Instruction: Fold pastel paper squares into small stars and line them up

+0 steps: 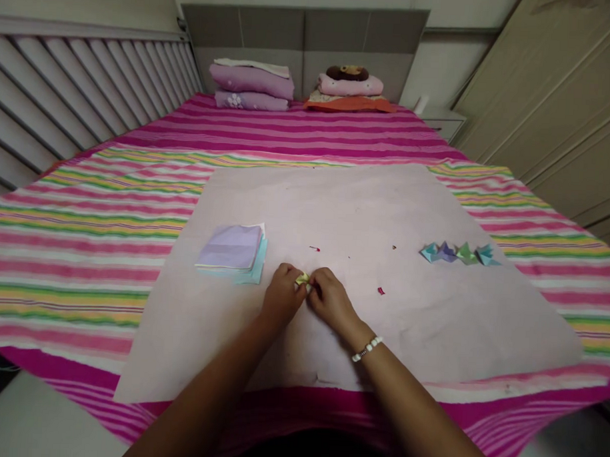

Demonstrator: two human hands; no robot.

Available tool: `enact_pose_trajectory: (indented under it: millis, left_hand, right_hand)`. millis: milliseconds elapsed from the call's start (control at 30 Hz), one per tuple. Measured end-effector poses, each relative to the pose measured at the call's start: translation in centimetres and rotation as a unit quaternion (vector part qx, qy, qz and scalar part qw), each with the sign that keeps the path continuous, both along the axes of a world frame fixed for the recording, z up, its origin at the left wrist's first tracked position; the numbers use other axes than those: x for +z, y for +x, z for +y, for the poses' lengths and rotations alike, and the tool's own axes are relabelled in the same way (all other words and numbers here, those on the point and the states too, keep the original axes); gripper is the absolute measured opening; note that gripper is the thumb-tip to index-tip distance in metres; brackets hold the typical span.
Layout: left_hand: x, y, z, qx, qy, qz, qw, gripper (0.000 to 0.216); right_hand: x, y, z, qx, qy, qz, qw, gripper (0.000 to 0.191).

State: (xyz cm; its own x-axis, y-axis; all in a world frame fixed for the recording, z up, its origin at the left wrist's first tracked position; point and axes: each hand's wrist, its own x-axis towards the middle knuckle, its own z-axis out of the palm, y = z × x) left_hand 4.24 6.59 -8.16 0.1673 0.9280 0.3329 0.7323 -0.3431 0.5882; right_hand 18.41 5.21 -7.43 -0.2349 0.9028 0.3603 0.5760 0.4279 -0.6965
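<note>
Between my two hands is a small piece of folded yellow paper (302,279). My left hand (284,294) pinches its left side, and my right hand (330,296), with a beaded bracelet on the wrist, pinches its right side. My fingers cover much of the paper, so its full shape is hidden. Left of my hands lies a stack of paper squares (231,247), lilac on top with light blue sticking out below. Just beyond my fingers is a small red, pin-like item (315,249).
A large pale sheet (366,197) covers the striped bedspread (84,247). On its right side stands a row of several folded paper figures (447,252) in blue, purple and green. A small red item (381,291) and a tiny dark one (394,247) lie nearer. Folded bedding (253,83) sits by the headboard.
</note>
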Motion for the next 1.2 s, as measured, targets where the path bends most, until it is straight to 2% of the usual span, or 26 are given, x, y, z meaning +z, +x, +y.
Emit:
enact_pose_trajectory:
  millis: [100, 333, 667, 767, 867, 967, 1033, 1133, 1200]
  left_hand:
    - [0.0, 0.0, 0.0, -0.001, -0.003, 0.006, 1.0, 0.016]
    - [-0.1, 0.0, -0.1, -0.001, -0.001, 0.018, 1.0, 0.016]
    - [-0.2, -0.4, 0.1, -0.018, 0.012, 0.007, 1.0, 0.019]
    - [-0.1, -0.1, 0.3, -0.024, 0.019, -0.023, 0.999, 0.018]
    - [0.4, 0.3, 0.4, -0.041, 0.043, -0.062, 0.996, 0.027]
    - [0.8, 0.2, 0.3, -0.028, 0.052, -0.083, 0.995, 0.034]
    - [0.7, -0.2, 0.3, -0.015, 0.036, -0.093, 0.995, 0.031]
    - [0.2, -1.2, 0.2, 0.006, 0.009, -0.1, 0.995, 0.029]
    - [-0.2, -1.9, 0.1, 0.023, 0.012, -0.104, 0.994, 0.027]
  right_hand:
    - [0.1, 0.2, 0.0, 0.015, 0.006, -0.021, 1.0, 0.025]
    - [0.5, 0.8, 0.2, -0.014, -0.004, -0.057, 0.998, 0.027]
    - [0.6, 1.5, 0.8, 0.02, -0.003, -0.065, 0.998, 0.025]
    - [0.9, 1.9, 0.7, 0.013, -0.003, -0.069, 0.998, 0.021]
    - [1.4, 2.8, 0.7, 0.0, 0.0, -0.06, 0.998, 0.02]
    - [2.2, 5.4, 1.3, -0.04, 0.009, -0.047, 0.998, 0.02]
    - [3.0, 8.4, 2.2, -0.115, 0.007, -0.048, 0.992, 0.022]
    - [4.6, 14.6, 4.1, -0.223, 0.009, -0.052, 0.973, 0.021]
    - [5.7, 19.3, 5.3, -0.312, 0.008, -0.057, 0.948, 0.022]
